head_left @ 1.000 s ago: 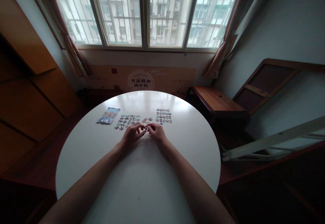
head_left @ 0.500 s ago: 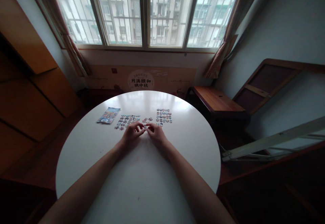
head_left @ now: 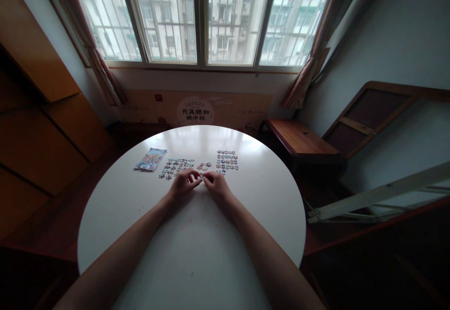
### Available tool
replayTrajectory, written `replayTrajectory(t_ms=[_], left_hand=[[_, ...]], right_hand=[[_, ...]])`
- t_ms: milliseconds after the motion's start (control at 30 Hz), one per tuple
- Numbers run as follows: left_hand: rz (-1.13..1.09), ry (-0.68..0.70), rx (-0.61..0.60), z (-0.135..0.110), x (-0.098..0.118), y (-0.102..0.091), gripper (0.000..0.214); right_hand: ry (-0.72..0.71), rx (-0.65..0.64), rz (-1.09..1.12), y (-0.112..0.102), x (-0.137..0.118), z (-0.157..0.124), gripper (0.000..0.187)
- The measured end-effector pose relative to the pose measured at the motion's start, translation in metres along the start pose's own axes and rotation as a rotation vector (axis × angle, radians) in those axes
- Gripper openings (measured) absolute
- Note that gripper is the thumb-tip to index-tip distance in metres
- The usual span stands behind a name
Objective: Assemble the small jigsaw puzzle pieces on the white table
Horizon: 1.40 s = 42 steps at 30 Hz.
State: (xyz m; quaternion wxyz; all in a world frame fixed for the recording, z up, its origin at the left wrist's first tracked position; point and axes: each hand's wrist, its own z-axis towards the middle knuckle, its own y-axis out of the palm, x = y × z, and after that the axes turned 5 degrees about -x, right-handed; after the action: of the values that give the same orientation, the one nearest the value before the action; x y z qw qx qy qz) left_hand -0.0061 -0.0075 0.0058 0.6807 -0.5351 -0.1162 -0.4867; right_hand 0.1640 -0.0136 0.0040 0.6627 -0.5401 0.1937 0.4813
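Observation:
My left hand and my right hand meet fingertip to fingertip above the white table. A small jigsaw puzzle piece shows between them, pinched from both sides and mostly covered by the fingers. Just beyond my left hand lie rows of loose puzzle pieces. Past my right hand is another block of puzzle pieces laid in rows. A few joined pieces rest between these two groups, close in front of my fingertips.
A colourful picture sheet lies on the round white table at the left. Beyond the table's right edge stand a low wooden bench and a pale metal frame. A printed board leans under the window.
The fingertips of my right hand have closed in slightly around the piece. Both arms stay almost where they were, and the pieces on the table look the same.

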Motion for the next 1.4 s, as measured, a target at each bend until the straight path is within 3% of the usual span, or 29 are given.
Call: replayTrajectory(t_ms=[567, 833, 1400], left_hand=[[0.0, -0.009, -0.007, 0.0003, -0.002, -0.0004, 0.017], [-0.008, -0.05, -0.044, 0.0006, -0.003, 0.0019, 0.016], [-0.048, -0.066, -0.011, 0.001, -0.0019, 0.0018, 0.014]], right_hand=[[-0.037, -0.023, -0.042, 0.0001, 0.0, -0.0002, 0.014], [0.01, -0.035, -0.016, 0.0007, 0.0017, -0.0006, 0.013], [-0.021, -0.004, -0.046, -0.0002, -0.0016, -0.0025, 0.014]])
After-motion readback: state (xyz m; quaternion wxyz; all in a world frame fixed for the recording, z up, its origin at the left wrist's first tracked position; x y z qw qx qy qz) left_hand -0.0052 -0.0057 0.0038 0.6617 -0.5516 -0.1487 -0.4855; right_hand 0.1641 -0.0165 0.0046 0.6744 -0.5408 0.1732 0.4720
